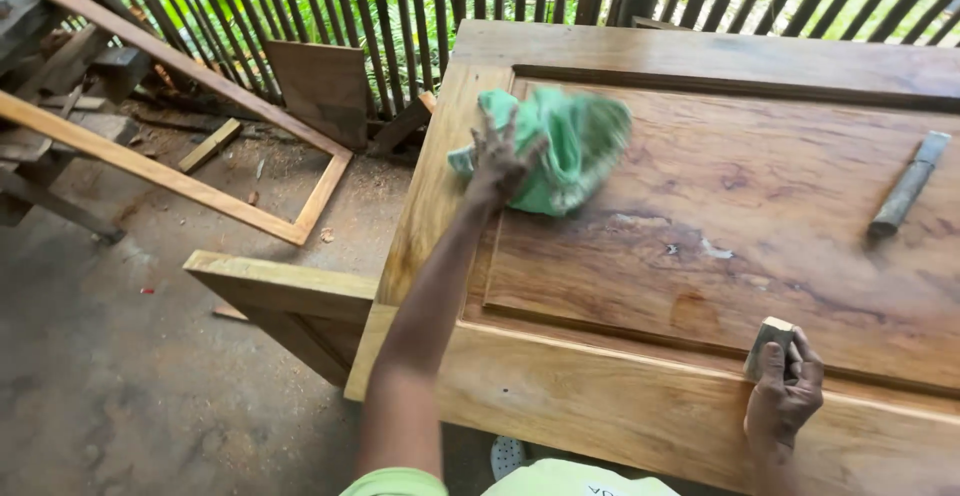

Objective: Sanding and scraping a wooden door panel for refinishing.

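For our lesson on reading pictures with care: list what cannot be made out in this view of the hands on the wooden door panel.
- Green cloth: motion-blurred; its folds are unclear.
- Small block: mostly covered by the right hand.
- Door panel: cut off by the right edge.
- Left hand: palm hidden against the cloth.
- Grey tool: kind unclear.

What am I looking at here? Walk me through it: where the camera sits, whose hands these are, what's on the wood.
There is one picture, taken by a camera worn on a person's head, looking down at their own bare hands. The left hand presses a green cloth onto a large wooden door panel lying flat. The right hand grips a small block at the panel's near edge. A grey stick-shaped tool lies loose on the panel. On the dirt floor to the left sits a wooden frame, with a slatted fence behind.
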